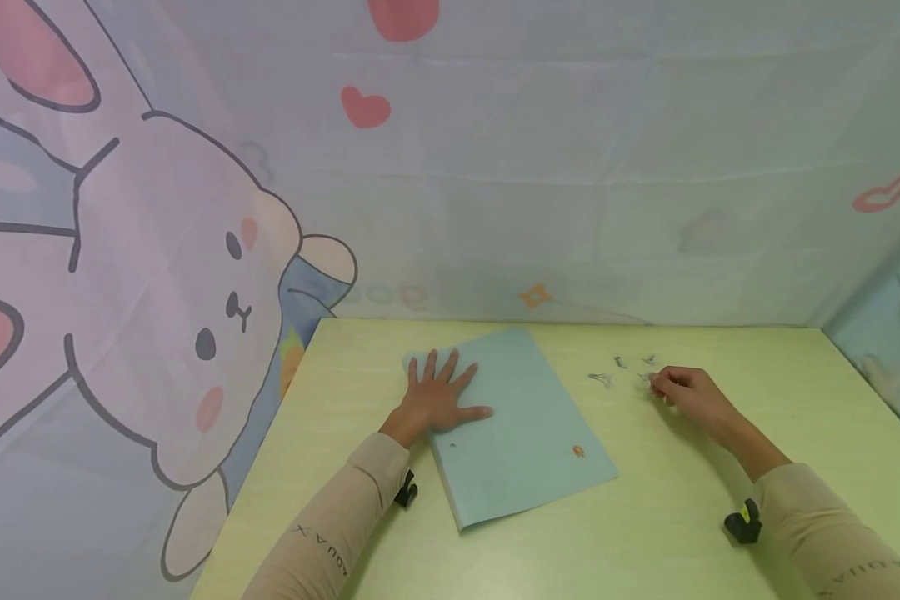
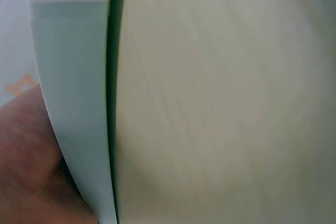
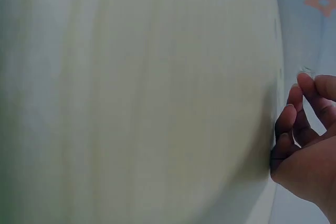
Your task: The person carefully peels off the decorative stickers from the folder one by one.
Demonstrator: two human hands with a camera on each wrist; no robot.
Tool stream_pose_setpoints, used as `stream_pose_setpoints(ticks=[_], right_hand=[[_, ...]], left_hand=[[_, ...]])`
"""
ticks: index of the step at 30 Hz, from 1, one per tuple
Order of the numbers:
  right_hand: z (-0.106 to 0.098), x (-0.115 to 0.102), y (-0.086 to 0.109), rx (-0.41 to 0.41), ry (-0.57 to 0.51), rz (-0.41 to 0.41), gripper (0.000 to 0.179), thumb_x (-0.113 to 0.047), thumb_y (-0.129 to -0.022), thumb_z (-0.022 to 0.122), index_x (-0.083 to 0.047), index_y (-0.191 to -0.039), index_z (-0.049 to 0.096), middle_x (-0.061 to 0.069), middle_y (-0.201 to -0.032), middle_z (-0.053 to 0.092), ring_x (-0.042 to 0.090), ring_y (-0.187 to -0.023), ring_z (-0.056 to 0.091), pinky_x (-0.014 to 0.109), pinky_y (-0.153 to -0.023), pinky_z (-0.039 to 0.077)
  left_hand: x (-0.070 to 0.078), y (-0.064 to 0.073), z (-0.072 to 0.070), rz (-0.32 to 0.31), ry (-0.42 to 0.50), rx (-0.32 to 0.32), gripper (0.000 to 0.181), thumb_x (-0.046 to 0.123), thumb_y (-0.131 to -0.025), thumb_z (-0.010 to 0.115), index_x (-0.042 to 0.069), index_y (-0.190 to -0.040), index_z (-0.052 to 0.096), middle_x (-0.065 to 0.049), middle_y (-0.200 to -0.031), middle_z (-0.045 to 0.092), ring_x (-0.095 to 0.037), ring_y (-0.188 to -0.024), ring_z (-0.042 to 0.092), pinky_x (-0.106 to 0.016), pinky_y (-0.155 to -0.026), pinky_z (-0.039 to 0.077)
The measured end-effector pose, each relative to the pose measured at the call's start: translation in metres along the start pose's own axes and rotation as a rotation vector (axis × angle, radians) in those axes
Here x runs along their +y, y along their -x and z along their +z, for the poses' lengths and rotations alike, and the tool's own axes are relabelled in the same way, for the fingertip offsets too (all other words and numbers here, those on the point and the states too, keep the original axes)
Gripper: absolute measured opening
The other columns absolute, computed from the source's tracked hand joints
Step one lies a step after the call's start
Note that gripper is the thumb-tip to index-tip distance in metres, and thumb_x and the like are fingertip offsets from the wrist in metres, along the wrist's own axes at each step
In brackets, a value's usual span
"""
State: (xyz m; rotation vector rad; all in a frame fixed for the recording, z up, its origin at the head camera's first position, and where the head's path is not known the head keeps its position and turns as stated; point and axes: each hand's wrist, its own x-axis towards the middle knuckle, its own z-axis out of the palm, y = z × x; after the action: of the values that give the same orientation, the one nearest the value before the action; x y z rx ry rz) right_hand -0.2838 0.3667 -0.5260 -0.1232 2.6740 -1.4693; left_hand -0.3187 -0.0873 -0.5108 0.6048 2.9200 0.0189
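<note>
A light-blue file folder [image 1: 525,450] lies at an angle on the table, its thick spine [image 2: 79,87] facing left. My left hand [image 1: 437,402] rests flat on its upper left part, fingers spread. On the cover near the lower right corner sits a small orange sticker [image 1: 577,451]. To the right of the folder, my right hand [image 1: 686,393] pinches a small clear piece [image 3: 306,70], like a transparent sticker, between thumb and index finger. Close by on the table lie several small clear pieces with dark markings, among them one piece [image 1: 601,379] left of the hand.
The pale yellow-green table [image 1: 667,517] ends at the back against a hanging cloth [image 1: 607,208] printed with a rabbit and hearts. A black wrist mount [image 1: 743,523] sits under the right sleeve, another mount [image 1: 407,490] under the left.
</note>
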Motion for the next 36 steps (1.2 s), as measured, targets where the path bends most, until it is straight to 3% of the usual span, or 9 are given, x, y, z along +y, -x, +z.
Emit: stream_pose_setpoints(ticks=[8, 15, 24, 30, 36], right_hand=[[0.0049, -0.0008, -0.0012, -0.042, 0.054, -0.02, 0.045, -0.036, -0.114, 0.053, 0.002, -0.09, 0.058, 0.012, -0.091, 0.056, 0.021, -0.081, 0.046, 0.036, -0.07, 0.038], [0.0063, 0.0014, -0.003, -0.036, 0.182, -0.052, 0.045, -0.038, -0.113, 0.053, -0.005, -0.084, 0.062, 0.006, -0.082, 0.057, 0.018, -0.072, 0.045, 0.04, -0.075, 0.037], [0.0057, 0.0053, -0.005, -0.037, 0.214, -0.031, 0.045, -0.04, -0.111, 0.057, -0.006, -0.081, 0.06, -0.002, -0.065, 0.044, 0.016, -0.058, 0.037, 0.034, -0.059, 0.035], [0.0054, 0.0071, -0.0062, -0.027, 0.229, -0.025, 0.049, -0.044, -0.112, 0.054, -0.007, -0.081, 0.063, 0.0, -0.067, 0.048, 0.018, -0.061, 0.039, 0.035, -0.063, 0.036], [0.0031, 0.0042, -0.0064, -0.004, 0.248, -0.048, 0.049, -0.045, -0.114, 0.047, -0.01, -0.094, 0.075, 0.005, -0.092, 0.069, 0.021, -0.078, 0.055, 0.038, -0.072, 0.043]], left_hand=[[-0.0004, 0.0002, -0.0007, 0.0, 0.003, 0.0, 0.095, 0.086, -0.095, 0.042, 0.034, -0.172, 0.019, -0.007, -0.179, 0.005, -0.045, -0.162, -0.001, -0.071, -0.124, -0.001], [0.0003, 0.0008, -0.0009, 0.0, 0.014, 0.0, 0.095, 0.085, -0.095, 0.044, 0.034, -0.171, 0.019, -0.007, -0.179, 0.005, -0.046, -0.162, -0.002, -0.071, -0.124, -0.002], [0.0003, 0.001, 0.0006, 0.002, 0.035, -0.016, 0.095, 0.083, -0.096, 0.045, 0.032, -0.172, 0.02, -0.009, -0.179, 0.005, -0.047, -0.161, -0.002, -0.071, -0.123, -0.004], [-0.0024, -0.0022, 0.005, 0.005, 0.025, -0.013, 0.096, 0.086, -0.095, 0.042, 0.033, -0.172, 0.019, -0.008, -0.179, 0.005, -0.046, -0.161, -0.002, -0.071, -0.123, -0.004], [-0.0016, -0.0036, 0.0028, -0.011, 0.018, -0.031, 0.095, 0.084, -0.096, 0.043, 0.035, -0.172, 0.016, -0.007, -0.179, 0.002, -0.045, -0.162, -0.005, -0.07, -0.124, -0.004]])
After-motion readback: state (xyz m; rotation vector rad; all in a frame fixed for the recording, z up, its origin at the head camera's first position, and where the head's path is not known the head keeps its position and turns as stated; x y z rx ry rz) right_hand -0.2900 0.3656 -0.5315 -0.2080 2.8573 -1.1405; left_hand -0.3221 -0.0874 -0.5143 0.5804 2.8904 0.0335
